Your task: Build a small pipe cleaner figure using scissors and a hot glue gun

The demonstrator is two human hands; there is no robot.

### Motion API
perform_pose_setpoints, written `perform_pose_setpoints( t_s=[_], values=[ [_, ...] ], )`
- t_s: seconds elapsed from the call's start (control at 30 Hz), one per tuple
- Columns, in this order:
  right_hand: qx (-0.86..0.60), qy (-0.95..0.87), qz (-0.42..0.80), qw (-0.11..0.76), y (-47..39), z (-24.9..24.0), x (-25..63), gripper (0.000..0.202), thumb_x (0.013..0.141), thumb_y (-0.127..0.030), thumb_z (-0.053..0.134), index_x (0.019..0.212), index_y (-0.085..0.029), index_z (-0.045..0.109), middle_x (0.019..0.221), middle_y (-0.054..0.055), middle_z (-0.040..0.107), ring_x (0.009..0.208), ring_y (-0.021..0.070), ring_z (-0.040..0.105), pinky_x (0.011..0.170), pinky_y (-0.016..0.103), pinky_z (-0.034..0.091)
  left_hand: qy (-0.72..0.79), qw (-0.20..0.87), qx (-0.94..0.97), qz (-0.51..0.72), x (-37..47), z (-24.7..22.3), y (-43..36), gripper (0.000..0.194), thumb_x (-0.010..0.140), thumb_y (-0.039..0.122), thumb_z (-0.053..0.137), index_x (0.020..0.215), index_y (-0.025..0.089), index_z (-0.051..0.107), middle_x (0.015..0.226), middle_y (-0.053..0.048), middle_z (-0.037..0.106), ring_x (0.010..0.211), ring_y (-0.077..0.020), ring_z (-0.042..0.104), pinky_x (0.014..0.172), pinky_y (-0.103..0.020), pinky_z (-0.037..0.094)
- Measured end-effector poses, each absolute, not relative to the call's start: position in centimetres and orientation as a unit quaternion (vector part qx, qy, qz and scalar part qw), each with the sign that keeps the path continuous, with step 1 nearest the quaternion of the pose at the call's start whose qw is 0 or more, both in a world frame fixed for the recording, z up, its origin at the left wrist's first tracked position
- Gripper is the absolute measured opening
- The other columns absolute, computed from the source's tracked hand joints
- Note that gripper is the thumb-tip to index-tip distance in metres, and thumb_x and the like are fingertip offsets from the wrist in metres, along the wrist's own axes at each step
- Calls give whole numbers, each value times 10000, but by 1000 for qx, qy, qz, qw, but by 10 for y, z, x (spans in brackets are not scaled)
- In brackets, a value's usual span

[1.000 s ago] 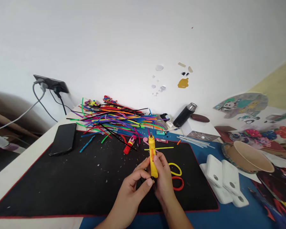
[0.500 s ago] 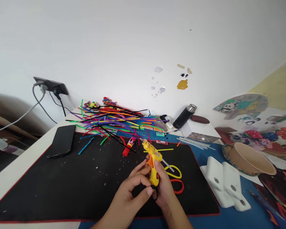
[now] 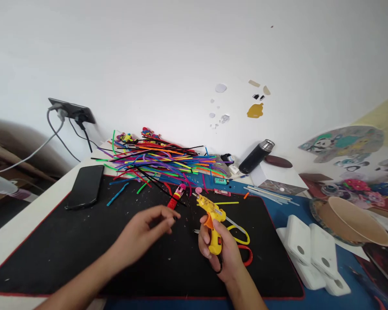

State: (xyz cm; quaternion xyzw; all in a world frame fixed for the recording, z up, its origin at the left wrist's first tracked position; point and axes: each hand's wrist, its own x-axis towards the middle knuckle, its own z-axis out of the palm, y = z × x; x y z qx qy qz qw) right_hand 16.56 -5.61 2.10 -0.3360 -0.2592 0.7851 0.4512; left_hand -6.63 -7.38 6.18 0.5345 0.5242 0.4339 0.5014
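My right hand (image 3: pixel 224 249) is wrapped round the handle of a yellow hot glue gun (image 3: pixel 216 241), fingers by its orange trigger. The nozzle points up and to the left, and a clear glue stick (image 3: pixel 232 222) sticks out of its back. My left hand (image 3: pixel 148 230) is closed in a pinch over the black mat, apart from the gun. A tiny dark bit shows at its fingertips, too small to name. Scissors with a yellow and a red handle loop (image 3: pixel 248 256) lie partly hidden behind the right hand. A red and pink glue stick tube (image 3: pixel 177 196) lies beyond my left fingertips.
Many coloured pipe cleaners (image 3: pixel 161 159) are heaped along the wall. A phone (image 3: pixel 86 186) lies at the left on the black mat (image 3: pixel 67 254). At the right are white devices (image 3: pixel 325 252), a bowl (image 3: pixel 358 219), clear sticks (image 3: pixel 271 196) and a black flask (image 3: pixel 257 156).
My left hand has left the base of the glue gun and moved left over the mat. The right hand still holds the gun; the view has shifted slightly.
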Motion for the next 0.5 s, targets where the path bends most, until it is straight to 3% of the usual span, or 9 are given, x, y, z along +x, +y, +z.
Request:
perform_pose_setpoints(
  t_s=[0.07,0.23,0.37,0.5],
  values=[
    [-347,-278,777,446,-55,23,167,404,870,-543,789,1005,-164,747,610,-30,582,409,95,502,398,199,302,558,465,547,416,-81,56,-50,382,860,606,716,849,228,767,1117,-103,815,685,-212,679,698,-326,563],
    [-360,-279,771,445,-49,28,169,427,859,-555,799,1021,-163,741,584,-37,590,372,88,477,361,194,277,587,410,606,345,-98,36,-12,359,914,560,632,861,219,731,1242,-77,775,617,-164,646,721,-318,535],
    [-369,-285,771,434,-46,24,171,440,881,-562,775,1051,-158,735,570,-44,582,359,76,436,364,193,250,609,351,652,283,-100,28,-1,332,923,530,577,850,239,719,762,-15,735,670,-213,625,664,-294,470],
    [-378,-289,762,439,-43,19,170,447,911,-571,746,1060,-150,731,545,-58,550,349,73,404,377,204,224,616,311,665,285,-110,32,4,322,930,517,566,857,244,721,778,-13,741,704,-219,627,674,-292,451]
  ],
)
